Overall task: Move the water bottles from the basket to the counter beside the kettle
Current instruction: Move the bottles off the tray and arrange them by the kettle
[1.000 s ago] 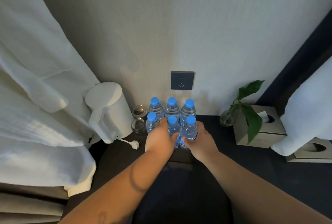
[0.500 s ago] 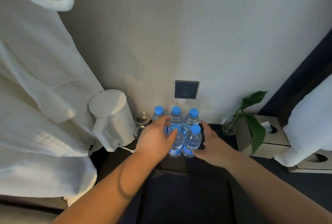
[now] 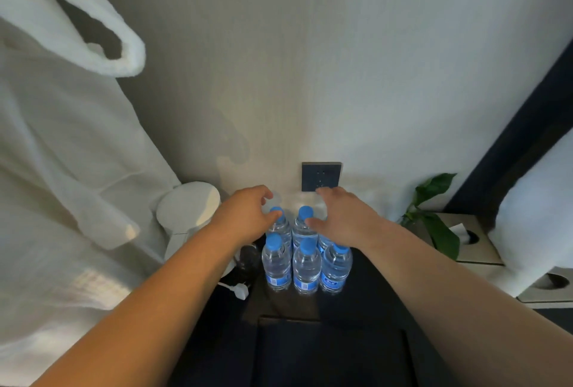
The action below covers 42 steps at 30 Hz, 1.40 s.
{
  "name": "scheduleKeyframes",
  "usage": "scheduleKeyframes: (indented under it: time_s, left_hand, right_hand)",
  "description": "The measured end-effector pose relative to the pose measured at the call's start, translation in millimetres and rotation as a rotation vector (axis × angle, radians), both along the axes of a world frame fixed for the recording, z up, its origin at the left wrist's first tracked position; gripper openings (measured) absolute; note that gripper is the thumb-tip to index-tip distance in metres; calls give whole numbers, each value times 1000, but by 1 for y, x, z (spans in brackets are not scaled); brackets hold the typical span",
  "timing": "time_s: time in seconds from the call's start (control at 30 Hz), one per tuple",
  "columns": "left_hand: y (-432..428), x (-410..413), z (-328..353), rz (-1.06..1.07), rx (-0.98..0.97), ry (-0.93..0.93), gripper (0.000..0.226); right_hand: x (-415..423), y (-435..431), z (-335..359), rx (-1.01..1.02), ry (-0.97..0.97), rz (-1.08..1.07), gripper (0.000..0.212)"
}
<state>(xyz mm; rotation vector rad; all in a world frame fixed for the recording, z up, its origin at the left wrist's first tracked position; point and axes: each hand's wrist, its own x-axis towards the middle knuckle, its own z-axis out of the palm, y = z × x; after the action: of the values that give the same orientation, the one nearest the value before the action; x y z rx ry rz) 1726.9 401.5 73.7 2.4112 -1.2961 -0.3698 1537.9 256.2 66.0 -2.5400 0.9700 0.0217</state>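
My left arm (image 3: 148,309) and right arm (image 3: 449,287) reach forward, bare, angling in toward each other. My left hand (image 3: 245,216) is palm down, fingers loosely curved (thumb pointing inward). My right hand (image 3: 344,219) lies flat, fingers straight and spread.

clear water bottles (image 3: 306,265) with blue caps, white kettle (image 3: 186,216), dark counter (image 3: 372,309), green plant (image 3: 437,206)

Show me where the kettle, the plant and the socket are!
kettle (image 3: 189,209), head view, on its round white lid.
plant (image 3: 435,185), head view, on its top leaf.
socket (image 3: 322,177), head view, middle of its dark plate.
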Motion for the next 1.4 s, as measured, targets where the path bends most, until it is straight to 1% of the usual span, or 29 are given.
scheduleKeyframes:
  time_s: [0.1,0.17,0.23,0.3,0.37,0.43,0.6,0.67,0.83,1.0,1.2,1.3,1.4]
  left_hand:
    - [-8,2,-2,-49,80,-75,54]
    - [-13,0,-5,-63,107,-88,54]
    - [-17,-2,-8,-69,153,-102,48]
    - [-20,-4,-12,-61,209,-107,37]
    - [-24,-6,-16,-41,254,-93,26]
    - [-28,-7,-20,-21,271,-69,23]
    - [-35,-5,-27,-1,211,-15,18]
    - [-37,-3,-27,2,170,11,17]
    - [-41,2,-32,-30,80,25,14]
    - [-46,7,-31,-52,67,23,14]
    - [-41,9,-36,-95,13,-4,15]
    - [-40,9,-37,-99,6,12,17]
    - [-42,10,-39,-110,32,10,13]
  right_hand:
    - [15,2,1,-35,69,31,75]
    - [22,4,-1,-50,92,33,63]
    - [28,4,-6,-69,123,35,47]
    - [34,4,-12,-92,161,44,38]
    - [37,3,-18,-112,176,54,36]
    - [38,1,-23,-139,168,62,34]
    - [42,-4,-28,-195,123,75,21]
    - [45,-8,-26,-185,105,65,21]
    - [50,-16,-23,-145,89,69,32]
    - [56,-24,-22,-80,93,44,28]
    - [58,-22,-27,-110,105,33,27]
    - [60,-23,-25,-136,141,41,31]
    - [62,-23,-24,-172,178,53,36]
